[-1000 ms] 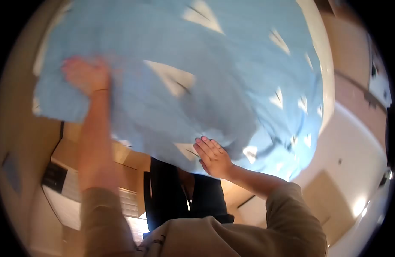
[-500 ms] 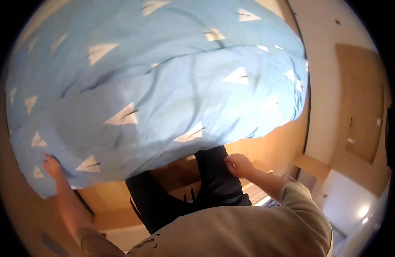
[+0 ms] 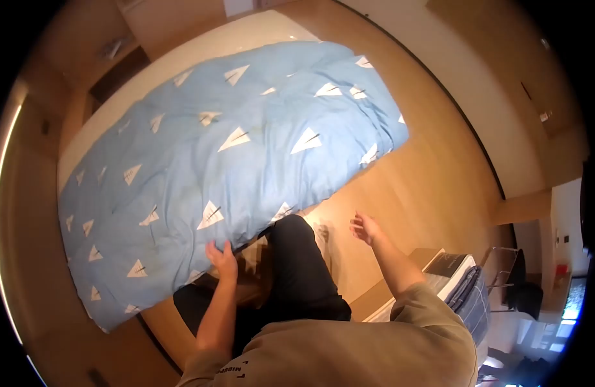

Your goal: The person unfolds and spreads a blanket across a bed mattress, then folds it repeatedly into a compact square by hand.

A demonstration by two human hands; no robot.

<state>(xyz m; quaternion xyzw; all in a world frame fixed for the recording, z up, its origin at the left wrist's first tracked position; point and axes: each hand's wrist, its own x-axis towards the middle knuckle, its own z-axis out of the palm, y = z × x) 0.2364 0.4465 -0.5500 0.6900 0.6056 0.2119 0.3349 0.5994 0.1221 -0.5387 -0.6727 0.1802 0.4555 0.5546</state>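
A blue quilt [image 3: 181, 161] with white triangular paper-plane prints lies spread over a bed, whose pale mattress edge [image 3: 246, 32] shows along the far side. My left hand [image 3: 223, 261] is at the quilt's near edge, thumb and fingers apart, holding nothing. Over the wooden floor, to the right of my knee, my right hand [image 3: 366, 228] hangs in the air with its fingers apart and nothing in it. Soft folds run across the quilt, and its near edge hangs close to my dark trousers [image 3: 297, 271].
Wooden floor [image 3: 426, 187] stretches to the right of the bed, up to a wall. At the lower right are another bed's edge with a checked blue cover [image 3: 470, 300] and a dark chair [image 3: 524, 298]. A shelf [image 3: 120, 74] stands at the upper left.
The view has shifted back, showing the whole quilt and more floor. My left hand has moved along the quilt's near edge towards my legs. My right hand has left my thigh area and opened.
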